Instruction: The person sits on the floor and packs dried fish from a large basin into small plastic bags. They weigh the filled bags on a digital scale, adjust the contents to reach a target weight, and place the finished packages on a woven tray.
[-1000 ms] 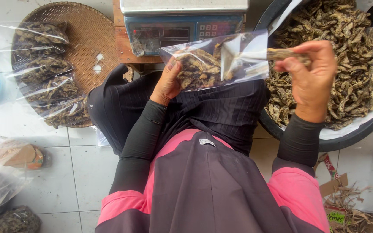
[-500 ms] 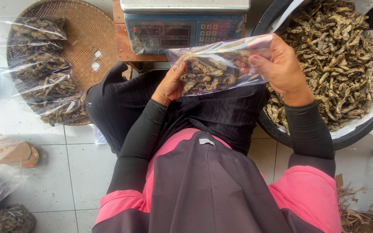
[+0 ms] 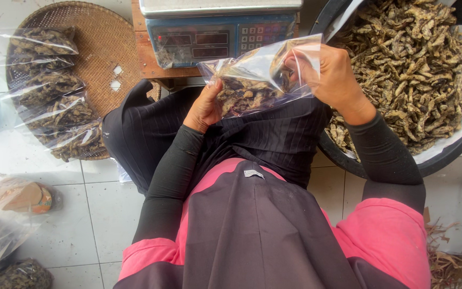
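Both hands grip a clear plastic bag (image 3: 258, 80) partly filled with dried brown pieces, held above the lap. The left hand (image 3: 205, 107) clasps the bag's lower left corner; the right hand (image 3: 333, 75) closes around its upper right end. Just behind the bag stands a digital scale (image 3: 217, 32) on a wooden stand. A dark basin (image 3: 445, 155) of dried pieces sits at right; filled bags (image 3: 54, 101) lie on a woven tray (image 3: 100, 37) at left.
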